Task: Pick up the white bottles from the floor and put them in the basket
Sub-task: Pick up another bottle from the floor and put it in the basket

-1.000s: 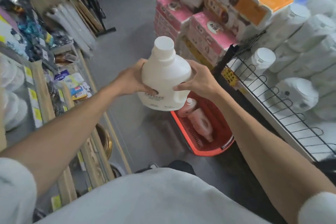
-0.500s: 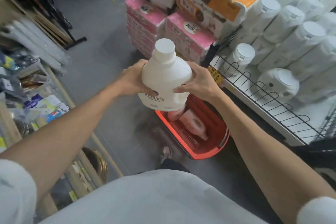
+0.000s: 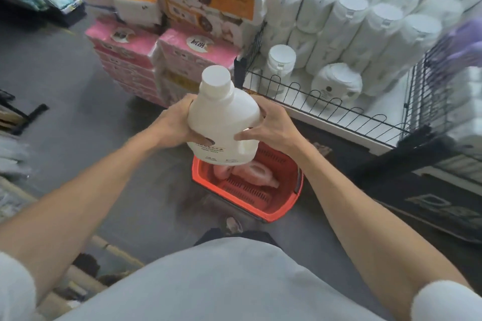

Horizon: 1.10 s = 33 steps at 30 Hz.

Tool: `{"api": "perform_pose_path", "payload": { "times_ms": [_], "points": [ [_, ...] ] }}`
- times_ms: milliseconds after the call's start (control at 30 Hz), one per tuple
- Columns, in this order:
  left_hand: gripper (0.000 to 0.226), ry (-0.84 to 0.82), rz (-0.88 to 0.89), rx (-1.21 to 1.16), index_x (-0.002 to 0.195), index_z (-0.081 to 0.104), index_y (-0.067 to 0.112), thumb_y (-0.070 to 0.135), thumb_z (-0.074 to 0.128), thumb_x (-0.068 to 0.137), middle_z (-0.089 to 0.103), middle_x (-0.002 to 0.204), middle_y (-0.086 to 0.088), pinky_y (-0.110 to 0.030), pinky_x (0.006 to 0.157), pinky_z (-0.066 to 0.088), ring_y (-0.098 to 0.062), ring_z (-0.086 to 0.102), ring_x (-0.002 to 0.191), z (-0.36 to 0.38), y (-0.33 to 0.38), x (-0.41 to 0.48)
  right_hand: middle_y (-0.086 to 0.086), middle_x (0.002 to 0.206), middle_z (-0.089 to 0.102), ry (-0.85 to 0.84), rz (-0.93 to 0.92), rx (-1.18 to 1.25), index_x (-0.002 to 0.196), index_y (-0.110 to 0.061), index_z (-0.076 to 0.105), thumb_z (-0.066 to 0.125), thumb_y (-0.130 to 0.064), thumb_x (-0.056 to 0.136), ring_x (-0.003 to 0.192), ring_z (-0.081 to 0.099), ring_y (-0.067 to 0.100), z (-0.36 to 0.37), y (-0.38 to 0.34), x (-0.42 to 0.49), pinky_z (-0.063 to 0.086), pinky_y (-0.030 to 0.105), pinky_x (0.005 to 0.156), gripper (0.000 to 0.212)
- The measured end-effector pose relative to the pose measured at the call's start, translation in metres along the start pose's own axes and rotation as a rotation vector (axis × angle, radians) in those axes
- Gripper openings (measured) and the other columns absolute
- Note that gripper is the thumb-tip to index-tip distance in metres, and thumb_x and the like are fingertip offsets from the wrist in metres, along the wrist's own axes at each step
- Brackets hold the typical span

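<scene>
Grey floor [image 3: 65,101] spreads at my ten o'clock, pink tissue packs [image 3: 125,55] stack at eleven, and a wire shelf [image 3: 339,109] stands at two. My left hand [image 3: 172,125] grips the white bottle [image 3: 224,122] on its left side and my right hand [image 3: 273,125] clasps its right. I hold it upright above the red basket [image 3: 281,214] on the floor, where another bottle [image 3: 255,172] lies.

The bottle [image 3: 223,122] was plain white, the basket [image 3: 287,164] red-orange, the floor [image 3: 65,91] grey, the stacked packs [image 3: 125,41] pink.
</scene>
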<state>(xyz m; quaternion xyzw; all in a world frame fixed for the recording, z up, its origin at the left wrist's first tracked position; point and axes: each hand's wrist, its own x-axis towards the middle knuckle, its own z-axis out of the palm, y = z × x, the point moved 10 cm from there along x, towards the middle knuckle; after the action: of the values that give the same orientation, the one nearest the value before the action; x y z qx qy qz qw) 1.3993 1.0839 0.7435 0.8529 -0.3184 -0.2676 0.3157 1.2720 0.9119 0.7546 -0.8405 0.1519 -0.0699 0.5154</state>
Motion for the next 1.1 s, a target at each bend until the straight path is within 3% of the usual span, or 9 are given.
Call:
{"api": "perform_pose_path", "payload": {
  "times_ms": [133,333,533,700,900,1100],
  "points": [
    [0.104,-0.103,0.101,0.055,0.136,0.04,0.042,0.04,0.099,0.05,0.055,0.125,0.022,-0.045,0.098,0.047,-0.017,0.053,0.122,0.031,0.022,0.024,-0.01,0.125,0.069,0.096,0.084,-0.033,0.141,-0.027,0.06,0.091,-0.046,0.051,0.118,0.062,0.014,-0.024,0.019,-0.023,0.053,0.042,0.104,0.097],
    [0.108,-0.256,0.201,0.082,0.137,0.038,0.041,0.049,0.096,0.045,0.055,0.129,0.017,-0.055,0.101,0.047,-0.019,0.055,0.121,0.072,0.048,0.04,-0.011,0.125,0.066,0.232,0.23,-0.034,0.142,-0.029,0.057,0.096,-0.034,0.058,0.117,0.06,0.012,-0.045,0.045,-0.065,0.053,0.039,0.102,0.093],
    [0.106,-0.345,0.243,0.089,0.137,0.038,0.041,0.048,0.095,0.048,0.054,0.129,0.017,-0.057,0.102,0.045,-0.021,0.053,0.122,0.11,0.046,0.043,-0.014,0.123,0.066,0.291,0.309,-0.005,0.139,-0.033,0.058,0.097,-0.029,0.061,0.116,0.06,0.012,-0.039,0.075,-0.094,0.052,0.035,0.1,0.087],
    [0.101,-0.386,0.237,0.072,0.136,0.039,0.042,0.045,0.093,0.05,0.054,0.125,0.019,-0.056,0.103,0.044,-0.02,0.053,0.121,0.146,0.027,0.056,-0.02,0.117,0.064,0.293,0.366,0.022,0.14,-0.034,0.058,0.097,-0.025,0.063,0.113,0.059,0.007,-0.03,0.115,-0.101,0.048,0.025,0.092,0.086],
    [0.099,-0.402,0.262,0.02,0.136,0.04,0.041,0.045,0.09,0.051,0.052,0.127,0.018,-0.057,0.105,0.043,-0.02,0.053,0.123,0.213,-0.008,0.089,-0.019,0.121,0.063,0.272,0.387,-0.01,0.138,-0.039,0.055,0.094,-0.033,0.063,0.119,0.056,0.014,-0.009,0.201,-0.09,0.053,0.045,0.102,0.084],
    [0.081,-0.38,0.213,0.025,0.124,0.042,0.046,0.029,0.092,0.062,0.055,0.118,0.02,-0.047,0.098,0.048,-0.015,0.058,0.109,0.302,-0.078,0.129,-0.018,0.121,0.064,0.224,0.397,0.004,0.136,-0.037,0.057,0.093,-0.031,0.064,0.117,0.058,0.011,0.027,0.323,-0.075,0.053,0.045,0.101,0.081]
  ]
}}
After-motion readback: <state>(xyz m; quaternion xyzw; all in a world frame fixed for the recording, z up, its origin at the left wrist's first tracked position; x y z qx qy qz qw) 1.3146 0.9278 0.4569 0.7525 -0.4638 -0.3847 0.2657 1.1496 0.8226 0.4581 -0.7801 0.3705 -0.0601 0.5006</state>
